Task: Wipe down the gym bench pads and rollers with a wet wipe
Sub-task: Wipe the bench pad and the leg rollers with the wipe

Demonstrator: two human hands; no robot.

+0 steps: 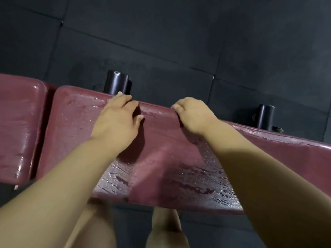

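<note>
The long pad (161, 158) of the bench runs across the view from left to right, dark red and shining with streaks and beads of moisture over most of its top. A short pad (19, 122) sits just beside its left end, with a narrow gap between them, and it looks wet too.

Both hands are on the far edge of the long pad, near each other. The left hand (118, 117) lies flat on top with its fingers spread and lightly bent, the tips reaching the edge. The right hand (193, 115) has its fingers curled over the far edge, gripping it. No wipe shows (it may be tucked under a palm, but I cannot tell).

Beyond that edge stand two black cylinders, probably the rollers. The left cylinder (117, 82) rises just behind the left hand's fingertips, while the right cylinder (266, 116) is well off to the right of the right hand. So the left hand is plainly nearer to a roller, and reaching it means going forward over the edge, across the pad's length.

Dark floor mats (179, 33) lie behind, and the person's knees (166, 230) show below the pad.
</note>
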